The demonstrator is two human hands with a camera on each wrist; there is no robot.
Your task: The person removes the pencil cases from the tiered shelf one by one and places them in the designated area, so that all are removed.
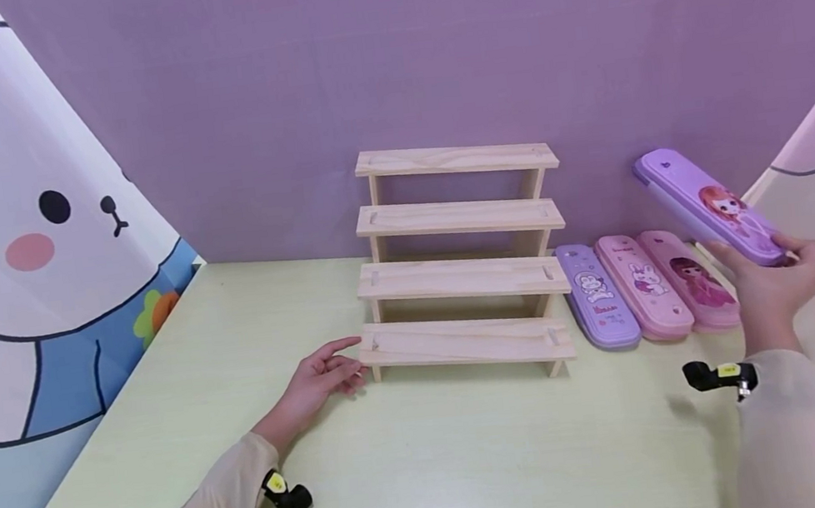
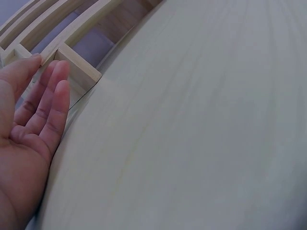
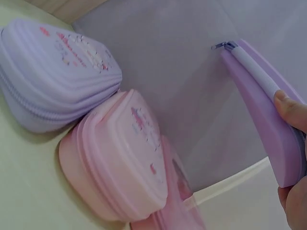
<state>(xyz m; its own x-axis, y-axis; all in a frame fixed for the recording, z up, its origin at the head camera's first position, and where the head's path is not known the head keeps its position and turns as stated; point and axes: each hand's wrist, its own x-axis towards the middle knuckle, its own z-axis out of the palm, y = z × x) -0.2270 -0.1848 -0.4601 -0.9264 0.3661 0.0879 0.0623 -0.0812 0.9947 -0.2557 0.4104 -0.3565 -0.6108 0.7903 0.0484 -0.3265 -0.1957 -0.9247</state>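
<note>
My right hand [image 1: 781,283] grips the near end of a purple zippered pencil case [image 1: 712,207] with a doll picture on its lid. The case is tilted and raised above the other cases; in the right wrist view my thumb [image 3: 290,110] presses by its zipper band. A pale wooden stand [image 1: 459,277] with several stepped shelves is at the middle of the table. At its lower left corner is my left hand [image 1: 320,381], fingers loosely extended, with the fingertips right at the end of the lowest shelf.
Right of the stand, a lavender pencil case [image 1: 597,295], a pink bunny pencil case [image 1: 645,285] and a pink doll pencil case [image 1: 693,280] lie side by side on the table [image 1: 439,468]. A purple backdrop [image 1: 430,50] rises behind. A cartoon-printed panel [image 1: 18,214] borders the left.
</note>
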